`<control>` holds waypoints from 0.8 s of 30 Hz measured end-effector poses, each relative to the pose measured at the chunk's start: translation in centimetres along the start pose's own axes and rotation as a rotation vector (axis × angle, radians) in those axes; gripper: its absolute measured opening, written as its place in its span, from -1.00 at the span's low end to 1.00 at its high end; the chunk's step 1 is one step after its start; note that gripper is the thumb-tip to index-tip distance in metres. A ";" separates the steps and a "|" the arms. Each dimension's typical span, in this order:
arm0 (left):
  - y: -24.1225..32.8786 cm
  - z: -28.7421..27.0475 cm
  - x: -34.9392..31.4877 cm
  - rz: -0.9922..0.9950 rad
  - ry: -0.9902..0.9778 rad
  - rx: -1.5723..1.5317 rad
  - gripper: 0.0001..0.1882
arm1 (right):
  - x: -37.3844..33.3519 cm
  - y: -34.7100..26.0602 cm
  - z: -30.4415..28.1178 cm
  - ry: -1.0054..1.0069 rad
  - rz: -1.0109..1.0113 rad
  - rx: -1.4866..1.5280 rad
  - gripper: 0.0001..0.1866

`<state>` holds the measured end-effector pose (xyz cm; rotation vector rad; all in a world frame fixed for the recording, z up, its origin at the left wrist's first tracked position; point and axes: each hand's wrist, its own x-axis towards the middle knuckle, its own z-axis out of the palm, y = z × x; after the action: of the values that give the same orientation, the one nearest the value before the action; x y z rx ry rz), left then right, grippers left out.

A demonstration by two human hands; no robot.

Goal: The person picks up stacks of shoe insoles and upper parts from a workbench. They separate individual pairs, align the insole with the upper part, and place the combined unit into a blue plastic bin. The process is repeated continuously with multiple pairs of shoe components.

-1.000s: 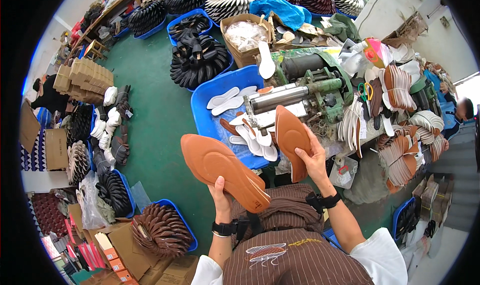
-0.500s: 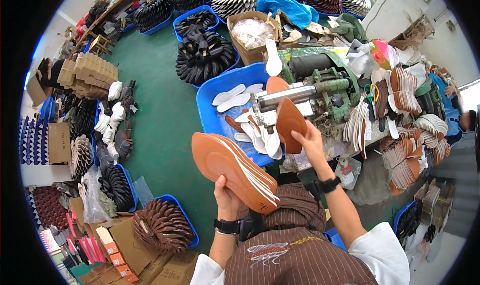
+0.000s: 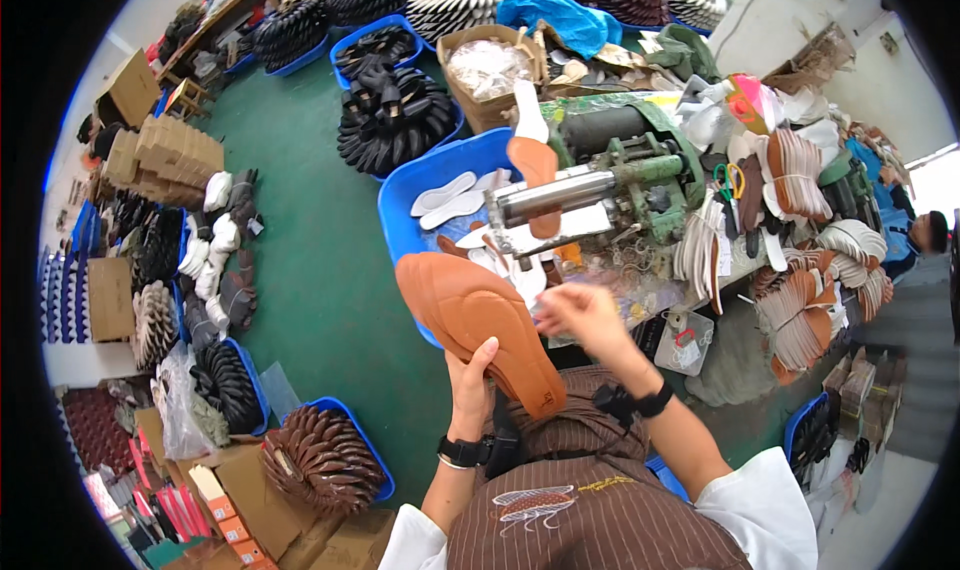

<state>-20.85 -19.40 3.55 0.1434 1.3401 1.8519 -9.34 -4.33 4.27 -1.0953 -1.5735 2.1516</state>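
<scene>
My left hand (image 3: 470, 380) grips a stack of brown shoe insoles (image 3: 480, 320), thumb across the top, brown face up. Beside the stack's right edge, my right hand (image 3: 585, 320) has its fingers curled together. It is slightly blurred, and I cannot make out anything between them. Ahead stands a green roller machine (image 3: 650, 175) with a shiny metal roller (image 3: 560, 195). A brown insole (image 3: 535, 160) lies at the roller, and a white insole (image 3: 528, 110) is behind it. Loose white insoles (image 3: 450, 205) lie in a blue tub (image 3: 395, 205) left of the machine.
Bundled insoles (image 3: 795, 175) and scissors (image 3: 730, 185) lie on the bench to the right. Tubs of black shoe parts (image 3: 395, 120) stand farther back, near an open carton (image 3: 490, 65). Brown shoe parts (image 3: 320, 455) fill a tub at lower left. Another person (image 3: 890, 200) is at far right.
My right hand no longer shows the brown insole it held near the roller; it has moved down and left toward the stack. The stack has tilted, showing its top face more.
</scene>
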 end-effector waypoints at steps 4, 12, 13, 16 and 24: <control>-0.1 2.5 -0.1 -0.012 0.169 0.049 -0.28 | -3.3 -3.4 2.0 -0.051 -0.350 -0.544 -0.18; -0.9 1.4 1.4 0.131 -0.419 0.057 -0.27 | -4.3 -3.2 0.9 0.179 -0.372 -0.414 -0.36; -0.5 2.0 1.8 0.099 -0.434 0.074 -0.27 | -4.7 -3.8 0.8 0.158 -0.323 -0.377 -0.35; -0.5 3.8 2.8 -0.053 -0.398 0.066 -0.28 | -5.3 -4.2 0.8 0.186 -0.357 -0.275 -0.45; -0.9 5.8 5.0 -0.235 -0.423 0.093 -0.29 | -5.5 -4.4 2.0 0.405 -0.553 -0.360 -0.42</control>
<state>-20.59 -11.69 3.47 0.3863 1.0939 1.4627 -7.92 -7.39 10.76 -0.9585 -1.8230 1.2405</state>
